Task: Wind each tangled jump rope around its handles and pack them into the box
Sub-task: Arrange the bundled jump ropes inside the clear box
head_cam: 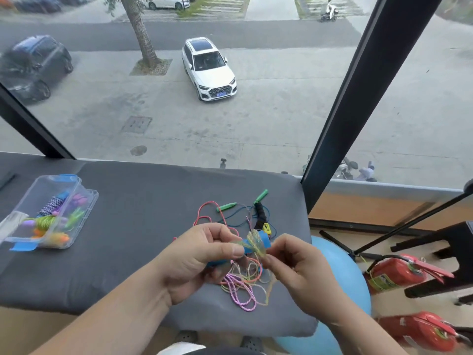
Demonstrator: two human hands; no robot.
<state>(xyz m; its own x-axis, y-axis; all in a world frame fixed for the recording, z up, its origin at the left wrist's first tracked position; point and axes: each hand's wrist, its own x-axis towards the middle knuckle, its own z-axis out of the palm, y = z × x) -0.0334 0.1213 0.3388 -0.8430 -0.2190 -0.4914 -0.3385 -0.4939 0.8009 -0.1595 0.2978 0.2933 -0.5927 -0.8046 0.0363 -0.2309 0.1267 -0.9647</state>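
**Winding in hand: 1 rope on its handles, tangle waiting**

Your left hand is clamped round the blue handles, thumb on top, evidently so they serve as a firm core for the winding. Just right of that grip, your right hand pinches the pale multicoloured cord between thumb and fingertips, seemingly to hold the turns taut. The turns at the handles' far end are blurred, so I cannot count them.

Directly beneath the grip, the unwound slack lies in loose loops on the grey pad, free to feed upward.

Just beyond the grip sits the unworked tangle: a red cord, 2 green handles and a black handle.

Well to the left of the grip stands the clear box, open, with several wound ropes inside.

Judgement: this rope is partly wound. Take care that the slack does not snag the tangle beyond.
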